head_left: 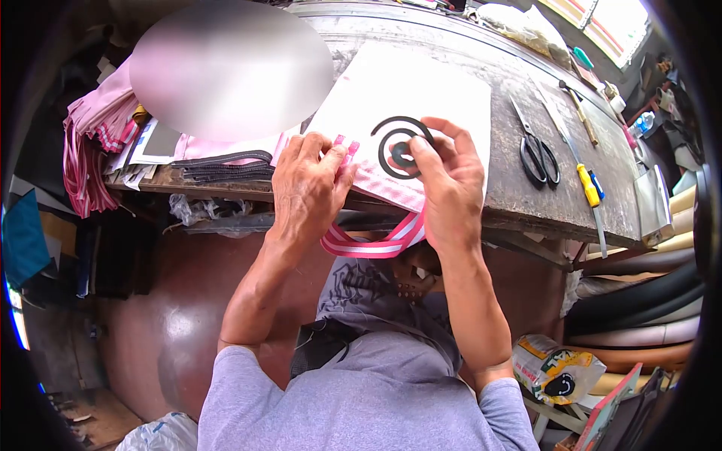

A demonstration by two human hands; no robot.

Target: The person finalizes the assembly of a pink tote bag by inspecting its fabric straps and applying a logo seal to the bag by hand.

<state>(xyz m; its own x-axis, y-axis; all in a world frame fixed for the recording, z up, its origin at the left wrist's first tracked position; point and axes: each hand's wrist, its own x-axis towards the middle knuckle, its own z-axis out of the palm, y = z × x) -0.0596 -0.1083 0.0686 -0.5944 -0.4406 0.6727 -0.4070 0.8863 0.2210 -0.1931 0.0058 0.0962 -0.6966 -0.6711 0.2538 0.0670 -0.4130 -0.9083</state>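
At the workbench (519, 199), hands (302, 180) (455, 177) pinch pink strip (351, 146) (left), black coil (383, 154) (right); bag (556, 368) lettering unclear.

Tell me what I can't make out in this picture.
All in the head view:
Black coil: partly covered by the right hand.
Left hand: palm hidden by its back.
Blurred oval: whatever lies behind it.
White bag: cut off by the bottom edge.
Bottle: any label too small to read.

Glossy reddish floor (180, 289), bright window (618, 30)
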